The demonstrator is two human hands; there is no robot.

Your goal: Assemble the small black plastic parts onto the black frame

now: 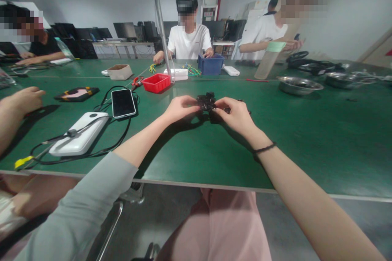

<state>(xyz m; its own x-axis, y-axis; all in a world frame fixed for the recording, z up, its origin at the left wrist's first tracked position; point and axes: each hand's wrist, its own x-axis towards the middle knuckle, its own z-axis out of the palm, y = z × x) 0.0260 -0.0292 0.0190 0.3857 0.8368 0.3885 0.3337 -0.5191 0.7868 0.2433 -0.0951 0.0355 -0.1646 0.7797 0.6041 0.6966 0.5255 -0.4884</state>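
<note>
Just above the green table (306,142), in the middle of the view, I hold a small cluster of black parts (209,102); its exact kind is too small to make out. My left hand (183,107) pinches the cluster's left side between thumb and fingers. From the right, my right hand (237,115) grips it with thumb and fingertips. More dark pieces show behind and under the right fingers, partly hidden. A shadow of both hands falls on the tabletop below.
Left of me lie a white power bank (81,134) with black cables and a phone (123,103). Farther back are a red bin (157,83), a blue bin (210,65), a bottle (269,63) and a metal bowl (300,85). Another person's hand (26,102) rests at far left.
</note>
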